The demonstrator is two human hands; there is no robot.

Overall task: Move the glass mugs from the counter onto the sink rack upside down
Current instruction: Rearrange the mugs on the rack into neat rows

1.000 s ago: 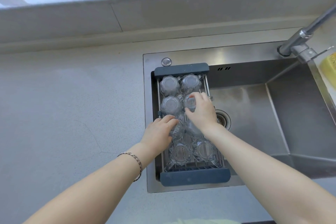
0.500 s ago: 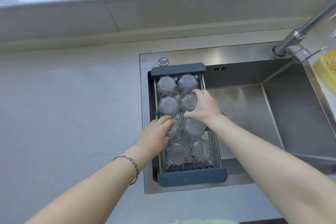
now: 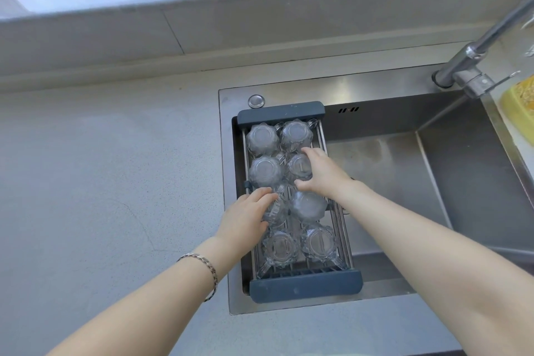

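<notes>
Bench (image 3: 101, 182): no mugs visible on the stretch in view left of the sink (image 3: 390, 182). Judged: transfer is essentially finished, only settling of the last pieces remains.

Sink rack (image 3: 305, 286): spans the left end of the sink, long axis running near to far, dark end bars at the near and far rims. It carries glass mugs (image 3: 263, 139) in two columns of four rows, eight positions in all.

Far two rows: four mugs, bases up, mouths down on the wires. Near row: two mugs, bases up as well. Vertical axis for all six, so these count as done.

Third row from far, right: mug (image 3: 307, 206) base up, seated.

Third row, left: mug (image 3: 276, 211) partly hidden by the left hand; it looks tilted rather than squarely inverted, cannot confirm. Judged the one item left.

Left hand (image 3: 245, 220): fingers curled around that left third-row mug, gripping its side.

Right hand (image 3: 322, 173): fingers spread loosely over the second-row right mug (image 3: 300, 166), touching its top; whether they actually grip it cannot be told.
</notes>
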